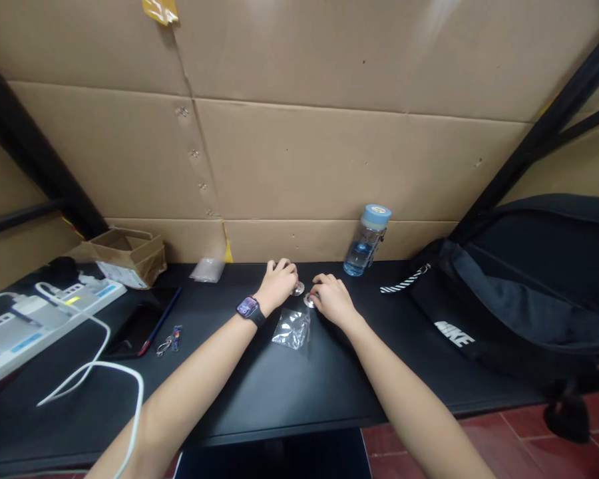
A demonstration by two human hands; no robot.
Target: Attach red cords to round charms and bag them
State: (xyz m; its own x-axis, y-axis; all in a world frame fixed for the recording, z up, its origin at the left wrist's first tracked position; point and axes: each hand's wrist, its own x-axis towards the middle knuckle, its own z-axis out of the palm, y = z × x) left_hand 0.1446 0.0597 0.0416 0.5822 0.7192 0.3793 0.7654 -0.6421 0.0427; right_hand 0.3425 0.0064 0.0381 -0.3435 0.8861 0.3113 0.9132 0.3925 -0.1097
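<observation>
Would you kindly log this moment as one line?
left hand: at shiny disc | right hand: at second shiny disc | clear plastic bag: lying on black tabletop

Small shiny disc (300, 289) beside another disc (308, 302)

A black tabletop (279, 396) in front of you, against a tan cardboard wall (299, 159).
On your left are a long white plastic power strip (44, 332), a looping white cable (96, 363), an open brown cardboard box (130, 256), a flat black blue-edged tablet (142, 319) and a small multicoloured keychain (176, 338). On your right, a clear bottle with a light-blue lid (367, 243) stands near the wall; beyond it sits a black fabric backpack with white NIKE lettering (509, 299).
</observation>
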